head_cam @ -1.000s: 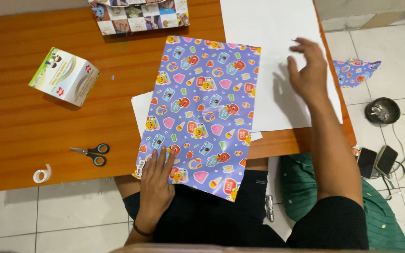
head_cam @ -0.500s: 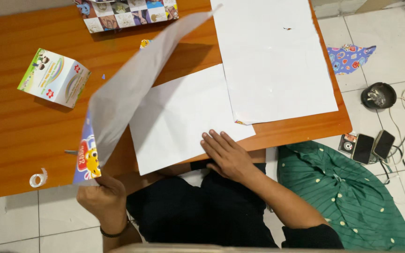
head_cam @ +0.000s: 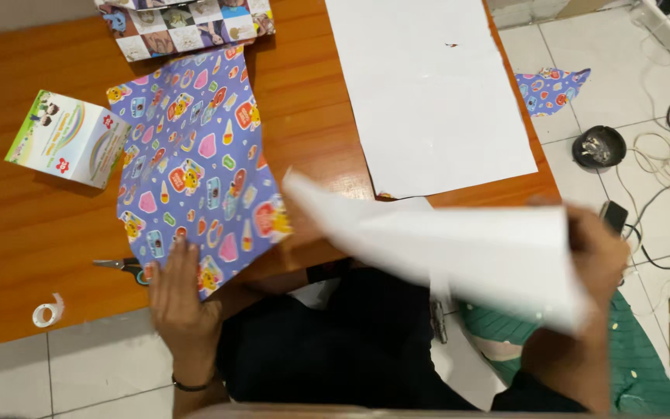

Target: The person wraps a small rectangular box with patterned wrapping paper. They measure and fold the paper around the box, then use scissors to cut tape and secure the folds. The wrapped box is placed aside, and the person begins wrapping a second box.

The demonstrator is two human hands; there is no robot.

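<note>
A purple patterned wrapping sheet point(head_cam: 191, 167) lies printed side up on the orange wooden table point(head_cam: 32, 225), left of centre. My left hand point(head_cam: 180, 299) presses flat on the sheet's near edge. My right hand point(head_cam: 595, 260) grips the far right end of a white paper sheet point(head_cam: 459, 252), lifted off the table and blurred, above my lap. A larger white sheet point(head_cam: 432, 85) lies flat at the table's far right.
A small printed box point(head_cam: 67, 140) stands at the left. Scissors point(head_cam: 122, 266) and a tape roll point(head_cam: 46, 312) lie near the front edge. A patterned paper stack point(head_cam: 184, 23) sits at the back. On the floor: a wrapping scrap point(head_cam: 548, 85), a dark bowl point(head_cam: 599, 147), cables.
My left hand has laid the wrapping sheet down flat, printed side up, further left. My right hand has picked the smaller white sheet off the table and swung it right.
</note>
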